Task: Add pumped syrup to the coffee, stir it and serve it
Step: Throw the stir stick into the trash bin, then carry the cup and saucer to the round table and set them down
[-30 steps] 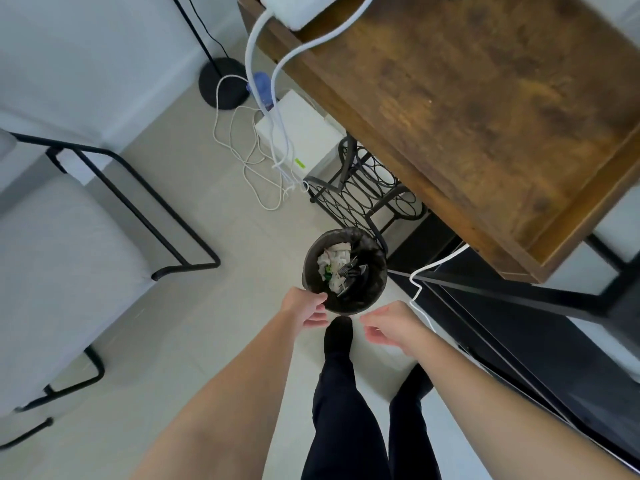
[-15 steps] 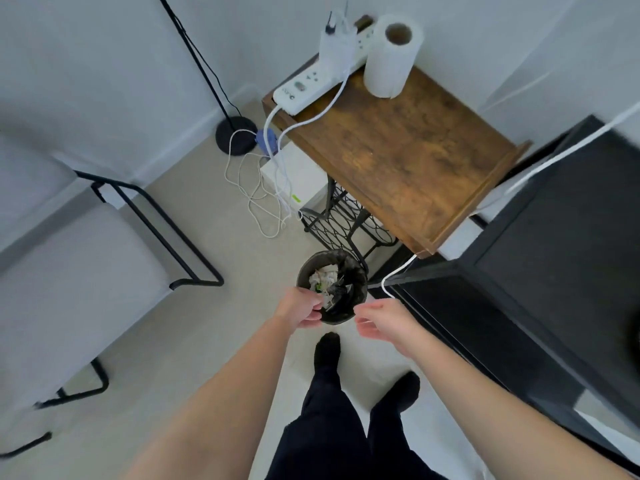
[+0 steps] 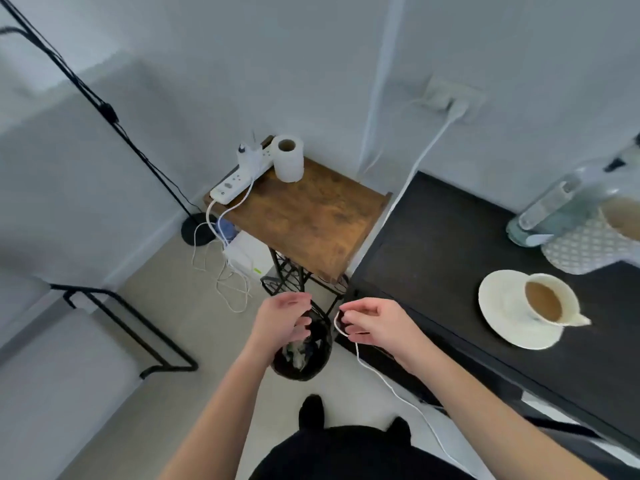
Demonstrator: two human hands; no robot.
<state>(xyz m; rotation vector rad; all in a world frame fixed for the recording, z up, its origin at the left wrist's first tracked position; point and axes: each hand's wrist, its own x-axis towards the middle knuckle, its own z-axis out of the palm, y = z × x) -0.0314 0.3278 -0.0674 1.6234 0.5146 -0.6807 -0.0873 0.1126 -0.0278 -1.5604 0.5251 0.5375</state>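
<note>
— Where were the hands?

— Both were out in front, above a round black waste bin [image 3: 311, 372] on the floor with crumpled paper inside. The left hand [image 3: 282, 323] hung over the bin's mouth, fingers loosely curled and a little apart, gripping nothing.

— And the other one?

— The right hand [image 3: 375, 322] was just beside the left, near the corner of the long black table [image 3: 433, 254]. Its fingers were curled in loosely, thumb close to the forefinger. A thin white cable [image 3: 391, 386] came down from a wall socket along the table's end and passed by those fingertips. I couldn't tell whether it touched them, and nothing looked gripped.

— Where was the coffee?

— It was on the black table, off to the right and well apart from both hands: a white cup of milky brown coffee [image 3: 543, 301] sitting on a round white saucer [image 3: 502, 317]. Farther back, at the right edge, stood a clear glass bottle [image 3: 568, 206] with a white patterned jug [image 3: 581, 252] just in front of it, both blurred.

— Anything else?

— A small brown wooden side table [image 3: 301, 223] stood in the corner beside the black one. It carried a white paper roll [image 3: 289, 164] and a white power strip [image 3: 235, 183].
</note>
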